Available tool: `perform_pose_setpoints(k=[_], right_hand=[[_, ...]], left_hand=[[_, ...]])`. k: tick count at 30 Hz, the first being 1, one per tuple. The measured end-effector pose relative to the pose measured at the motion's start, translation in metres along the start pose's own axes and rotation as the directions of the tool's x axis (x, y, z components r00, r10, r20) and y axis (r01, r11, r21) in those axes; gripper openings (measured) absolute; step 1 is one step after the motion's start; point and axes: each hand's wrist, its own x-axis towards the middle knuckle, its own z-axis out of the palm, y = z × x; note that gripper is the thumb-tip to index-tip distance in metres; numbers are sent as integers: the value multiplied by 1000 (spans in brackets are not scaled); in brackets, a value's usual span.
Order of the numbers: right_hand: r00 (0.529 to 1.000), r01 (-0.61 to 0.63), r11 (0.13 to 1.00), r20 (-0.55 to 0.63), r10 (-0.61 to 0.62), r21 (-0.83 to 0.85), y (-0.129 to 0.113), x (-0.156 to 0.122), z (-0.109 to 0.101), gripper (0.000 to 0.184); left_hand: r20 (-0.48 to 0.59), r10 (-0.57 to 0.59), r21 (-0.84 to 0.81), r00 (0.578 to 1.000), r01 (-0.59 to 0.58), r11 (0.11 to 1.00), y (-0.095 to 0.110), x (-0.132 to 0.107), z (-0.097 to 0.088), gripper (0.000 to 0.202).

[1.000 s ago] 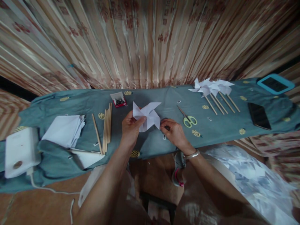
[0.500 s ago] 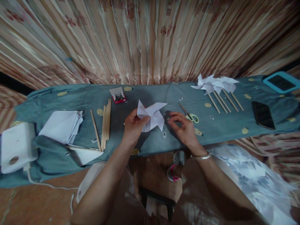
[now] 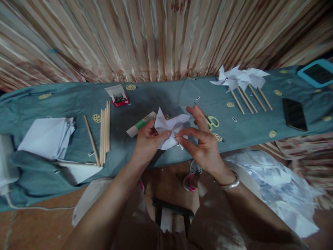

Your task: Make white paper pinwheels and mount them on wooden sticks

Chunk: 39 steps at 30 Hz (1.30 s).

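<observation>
As the right hand (image 3: 206, 147) closes in beside the left hand (image 3: 147, 142), clamped on the pinwheel (image 3: 173, 125), both now meet at its centre; whether the right pinches anything, I can't tell.

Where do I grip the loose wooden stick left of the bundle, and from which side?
Probably pinch the loose stick across its far half, coming down from above. It lies slanted on the cloth, and its gap to the bundle is widest there; the near end sits close to the bundle and white paper, leaving less finger room.
</observation>
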Motion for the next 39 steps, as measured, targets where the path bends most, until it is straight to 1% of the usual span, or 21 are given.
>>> perform_pose_setpoints(k=[5, 11, 15, 22, 29, 36, 39], right_hand=[[999, 40, 999, -3, -40, -10, 3, 0, -1, 4], [997, 77, 997, -2, -77, -16, 6, 1, 0, 4], [997, 72, 997, 0, -72, -16, 7, 1, 0, 5], [998, 61, 998, -1, -61, -15, 6, 1, 1, 4], [999, 54, 999, 5, -54, 0, 5, 2, 2, 4], [1000, 25, 999, 6, -25, 36, 5, 2, 3, 4], [1000, -11, 998, 12, 10, 59, 5, 2, 3, 4]], left_hand=[[35, -39, 31, 999, 38, 999, -1, -3, 1, 35], [45, -58, 6, 997, 58, 998, 0, -5, 3, 41], [50, -51, -12, 997, 52, 999, -1, -6, 2, 40], [43, -47, 4, 998, 47, 999, -1, -7, 1, 41], [63, -52, -5, 997, 53, 999, -1, -7, 0, 44], [65, -67, -7, 996, 68, 998, -3, -7, 0, 41], [70, -65, 3, 995, 65, 998, -3, -7, 0, 40]])
